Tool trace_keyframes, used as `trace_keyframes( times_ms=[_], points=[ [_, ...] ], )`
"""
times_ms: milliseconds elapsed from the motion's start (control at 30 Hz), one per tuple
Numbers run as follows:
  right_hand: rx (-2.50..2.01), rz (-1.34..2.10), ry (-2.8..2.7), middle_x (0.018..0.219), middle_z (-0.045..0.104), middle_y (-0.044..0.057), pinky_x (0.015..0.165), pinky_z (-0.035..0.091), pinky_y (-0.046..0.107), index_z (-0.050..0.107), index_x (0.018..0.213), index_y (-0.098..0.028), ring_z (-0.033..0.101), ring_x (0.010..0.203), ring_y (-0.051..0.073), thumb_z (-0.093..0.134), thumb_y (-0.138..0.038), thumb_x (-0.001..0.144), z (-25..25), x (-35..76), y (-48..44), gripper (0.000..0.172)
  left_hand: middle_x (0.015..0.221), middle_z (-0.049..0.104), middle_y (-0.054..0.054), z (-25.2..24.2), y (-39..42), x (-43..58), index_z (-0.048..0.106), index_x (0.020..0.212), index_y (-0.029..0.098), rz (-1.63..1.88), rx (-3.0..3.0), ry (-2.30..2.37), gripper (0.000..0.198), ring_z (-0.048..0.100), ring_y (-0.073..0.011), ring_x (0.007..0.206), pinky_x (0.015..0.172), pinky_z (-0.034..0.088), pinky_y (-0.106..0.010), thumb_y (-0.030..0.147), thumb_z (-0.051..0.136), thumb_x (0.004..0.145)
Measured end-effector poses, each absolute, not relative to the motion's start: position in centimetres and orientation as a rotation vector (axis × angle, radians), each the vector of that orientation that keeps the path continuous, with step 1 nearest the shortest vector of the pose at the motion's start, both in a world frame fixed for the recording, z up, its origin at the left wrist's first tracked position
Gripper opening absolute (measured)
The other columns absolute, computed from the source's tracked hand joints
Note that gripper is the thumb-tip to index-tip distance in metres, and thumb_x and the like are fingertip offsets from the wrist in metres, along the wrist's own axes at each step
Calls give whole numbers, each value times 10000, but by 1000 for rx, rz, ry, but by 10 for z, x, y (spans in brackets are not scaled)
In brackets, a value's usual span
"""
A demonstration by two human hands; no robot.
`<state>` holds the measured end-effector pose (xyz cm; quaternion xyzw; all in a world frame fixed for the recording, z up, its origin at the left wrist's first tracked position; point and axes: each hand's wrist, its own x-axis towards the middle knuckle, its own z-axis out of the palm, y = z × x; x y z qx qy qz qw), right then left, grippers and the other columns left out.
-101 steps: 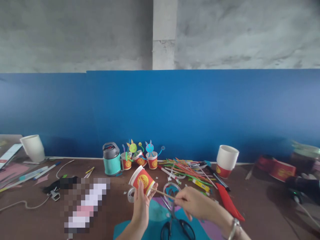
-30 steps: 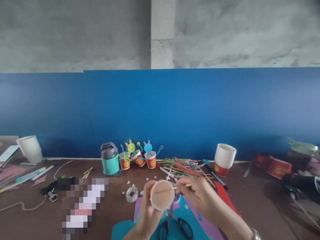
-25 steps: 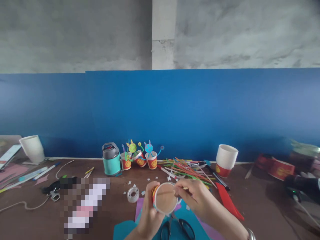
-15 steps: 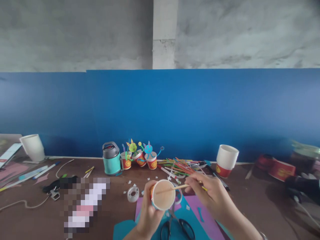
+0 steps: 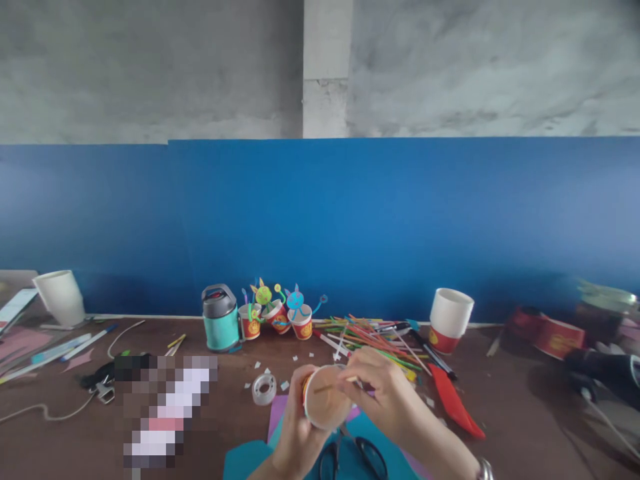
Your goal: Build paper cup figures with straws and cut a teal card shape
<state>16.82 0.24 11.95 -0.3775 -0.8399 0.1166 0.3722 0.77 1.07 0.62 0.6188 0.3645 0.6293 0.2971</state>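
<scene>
My left hand is closed around a small red paper cup, tipped so its open mouth faces me. My right hand pinches a thin wooden stick whose tip reaches into the cup's mouth. Below the cup, black-handled scissors lie on teal and purple paper sheets. A roll of clear tape sits just left of the cup.
On the brown table stand a teal flask, three decorated small cups, a pile of coloured sticks, a stack of cups, a red strip, a white cup, pens and a blurred patch. A blue board backs the table.
The cup was turned from sideways to mouth towards me. Over the last second my right hand drew the stick out to the right, then brought it back into the cup's mouth.
</scene>
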Motion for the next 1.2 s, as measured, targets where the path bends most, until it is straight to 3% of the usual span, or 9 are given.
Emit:
trace_keyframes(
  times_ms=[233,433,633,867,1033,1200],
  points=[
    [-882,199,-1818,740,607,43,658,443,277,616,738,-195,564,721,176,488,-270,928,134,179,-6,241,1046,647,-87,7,17,2,536,1098,212,1712,1636,1107,421,629,-246,969,878,511,-355,210,687,705],
    [-999,70,-1206,702,569,31,578,417,265,611,757,-200,525,647,168,523,-388,902,153,202,-19,252,1116,633,-105,3,23,-2,501,1163,213,1793,1577,1263,498,619,-259,1026,911,492,-382,215,700,706],
    [-1007,164,-974,595,517,-13,549,410,248,598,750,-200,496,563,133,521,-448,892,153,215,-3,296,1164,620,-120,-8,27,-3,490,1199,202,1783,1624,1281,525,597,-278,1085,935,478,-382,272,716,730],
    [-1326,410,-1508,745,727,73,622,500,285,705,817,-167,659,715,213,572,-389,802,130,237,32,259,1184,598,-133,-18,36,-6,466,1224,183,1800,1672,1304,558,589,-281,1080,926,480,-404,323,705,741],
    [-1476,581,-1752,748,752,64,580,487,294,732,794,-168,664,640,208,514,-275,755,108,231,51,246,1174,607,-134,-16,37,-7,496,1198,180,1753,1672,1332,528,577,-288,1091,942,459,-411,337,705,738],
    [-1831,405,-1952,802,747,64,655,444,294,732,796,-198,674,775,225,487,-126,742,97,232,56,262,1067,652,-114,-11,37,-4,522,1119,175,1680,1533,1347,470,620,-270,997,873,491,-383,354,697,722]
  ],
)
